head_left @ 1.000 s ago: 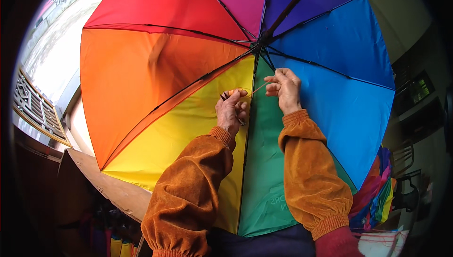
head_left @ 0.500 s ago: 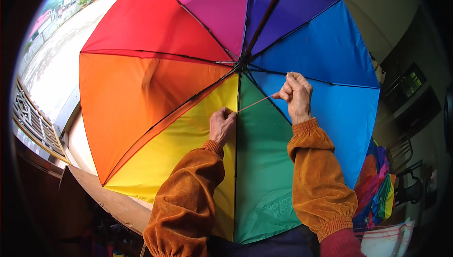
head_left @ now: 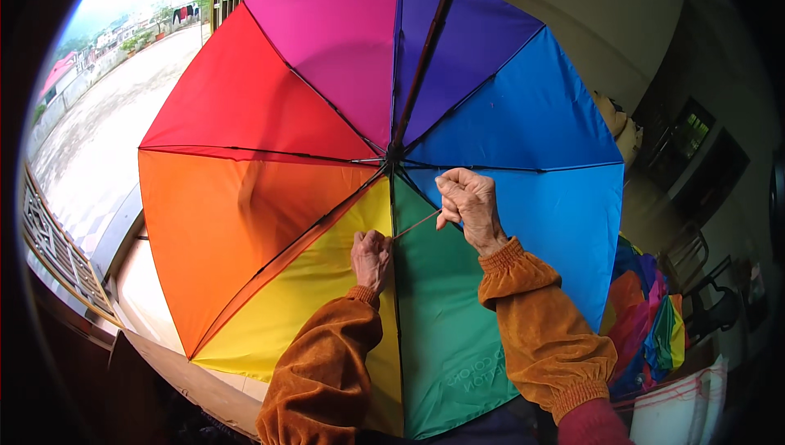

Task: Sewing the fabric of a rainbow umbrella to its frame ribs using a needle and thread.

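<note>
Lower right, bunched rainbow fabric (head_left: 650,322) sits by the spread umbrella (head_left: 327,183), whose shaft (head_left: 422,73) slants toward top centre; left grip (head_left: 370,259) and right grip (head_left: 473,206) both clenched on thread (head_left: 417,224).

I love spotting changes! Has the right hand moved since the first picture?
Yes: the right hand is now farther right of the black umbrella rib between the yellow panel and green panel.

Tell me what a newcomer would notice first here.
The open rainbow umbrella fills the middle of the view, its dark shaft running to the top edge. A thin thread stretches straight between the left hand, over the yellow panel, and the right hand, over the light blue panel. Bright ground glares at upper left.
</note>
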### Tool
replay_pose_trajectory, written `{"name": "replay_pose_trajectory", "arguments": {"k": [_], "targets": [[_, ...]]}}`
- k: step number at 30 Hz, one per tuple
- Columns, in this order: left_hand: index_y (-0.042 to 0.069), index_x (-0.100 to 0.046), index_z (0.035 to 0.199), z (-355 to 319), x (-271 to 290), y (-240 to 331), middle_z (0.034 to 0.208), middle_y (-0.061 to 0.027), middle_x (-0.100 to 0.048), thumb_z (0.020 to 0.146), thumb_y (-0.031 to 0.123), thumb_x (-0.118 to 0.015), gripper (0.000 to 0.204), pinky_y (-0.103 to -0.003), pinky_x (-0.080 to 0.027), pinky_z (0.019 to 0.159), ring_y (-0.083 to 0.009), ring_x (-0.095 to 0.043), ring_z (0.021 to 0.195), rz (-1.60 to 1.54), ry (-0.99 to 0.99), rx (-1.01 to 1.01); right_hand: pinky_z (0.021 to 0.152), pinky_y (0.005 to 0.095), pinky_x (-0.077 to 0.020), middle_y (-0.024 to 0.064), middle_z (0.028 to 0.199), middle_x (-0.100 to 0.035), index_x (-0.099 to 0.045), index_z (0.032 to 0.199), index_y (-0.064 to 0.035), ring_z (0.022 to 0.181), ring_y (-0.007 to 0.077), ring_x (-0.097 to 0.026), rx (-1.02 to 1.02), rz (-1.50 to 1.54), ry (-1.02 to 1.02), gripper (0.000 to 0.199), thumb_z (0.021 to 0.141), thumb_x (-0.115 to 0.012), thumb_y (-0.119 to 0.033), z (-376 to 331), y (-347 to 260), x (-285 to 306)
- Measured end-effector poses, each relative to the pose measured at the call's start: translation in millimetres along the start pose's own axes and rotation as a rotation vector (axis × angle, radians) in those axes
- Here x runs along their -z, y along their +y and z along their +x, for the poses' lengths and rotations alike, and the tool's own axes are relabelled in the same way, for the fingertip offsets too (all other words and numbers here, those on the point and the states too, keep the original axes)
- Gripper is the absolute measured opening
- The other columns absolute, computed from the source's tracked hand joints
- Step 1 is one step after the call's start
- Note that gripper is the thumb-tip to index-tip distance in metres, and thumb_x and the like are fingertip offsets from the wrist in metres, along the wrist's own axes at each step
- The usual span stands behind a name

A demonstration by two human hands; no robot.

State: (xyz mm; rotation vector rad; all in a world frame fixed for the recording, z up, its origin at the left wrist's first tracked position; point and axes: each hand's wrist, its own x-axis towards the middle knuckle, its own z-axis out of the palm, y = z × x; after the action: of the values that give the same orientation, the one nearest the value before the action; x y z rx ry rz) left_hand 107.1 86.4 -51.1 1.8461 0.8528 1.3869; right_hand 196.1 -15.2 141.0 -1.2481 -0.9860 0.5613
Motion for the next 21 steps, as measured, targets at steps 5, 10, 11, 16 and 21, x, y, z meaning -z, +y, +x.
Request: {"name": "replay_pose_trajectory", "arguments": {"k": [5, 10, 11, 16, 21], "targets": [[0.001, -0.050, 0.066, -3, 6, -3, 0.064, -0.0124, -0.046, 0.072, 0.012, -0.061, 0.016, -0.036, -0.039, 0.057, -0.0275, -0.048, 0.062, 0.018, -0.001, 0.030, 0.038, 0.0256, -0.0414, -0.0036, 0.049, -0.035, -0.054, 0.077, 0.0015, 0.037, 0.0046, -0.029, 0.091, 0.071, 0.032, 0.016, 0.084, -0.058, -0.013, 13, -38, -11], [0.000, -0.054, 0.070, 4, 1, -12, 0.062, -0.0108, -0.051, 0.074, 0.011, -0.061, 0.013, -0.029, -0.041, 0.056, -0.0171, -0.051, 0.059, -0.123, -0.139, 0.166, 0.041, 0.0273, -0.0463, -0.0029, 0.048, -0.038, -0.055, 0.076, 0.0018, 0.036, 0.0051, -0.033, 0.212, 0.081, 0.064, 0.014, 0.083, -0.057, -0.010, 31, -54, -14], [0.000, -0.054, 0.070, 6, 3, -3, 0.062, -0.0108, -0.051, 0.074, 0.011, -0.061, 0.013, -0.029, -0.041, 0.056, -0.0171, -0.051, 0.059, -0.123, -0.146, 0.188, 0.041, 0.0273, -0.0463, -0.0029, 0.048, -0.038, -0.055, 0.076, 0.0018, 0.036, 0.0051, -0.033, 0.190, 0.076, 0.065, 0.014, 0.083, -0.057, -0.010, 35, -54, -16], [-0.001, -0.059, 0.075, 6, 6, 13, 0.060, -0.0062, -0.052, 0.075, 0.009, -0.058, 0.010, -0.024, -0.041, 0.055, -0.0092, -0.049, 0.058, -0.343, -0.035, 0.025, 0.048, 0.0291, -0.0513, -0.0009, 0.053, -0.044, -0.056, 0.080, 0.0016, 0.041, 0.0073, -0.041, 0.270, 0.011, 0.009, 0.014, 0.084, -0.057, -0.012, 57, -47, -26], [-0.001, -0.058, 0.072, 6, 11, 9, 0.056, -0.0028, -0.052, 0.076, 0.010, -0.058, 0.012, -0.024, -0.041, 0.051, -0.0106, -0.049, 0.053, -0.308, -0.082, 0.138, 0.050, 0.0282, -0.0527, 0.0015, 0.057, -0.051, -0.059, 0.079, 0.0005, 0.044, 0.0088, -0.048, 0.202, -0.108, 0.010, 0.011, 0.083, -0.057, -0.010, 65, -30, -30]]}}
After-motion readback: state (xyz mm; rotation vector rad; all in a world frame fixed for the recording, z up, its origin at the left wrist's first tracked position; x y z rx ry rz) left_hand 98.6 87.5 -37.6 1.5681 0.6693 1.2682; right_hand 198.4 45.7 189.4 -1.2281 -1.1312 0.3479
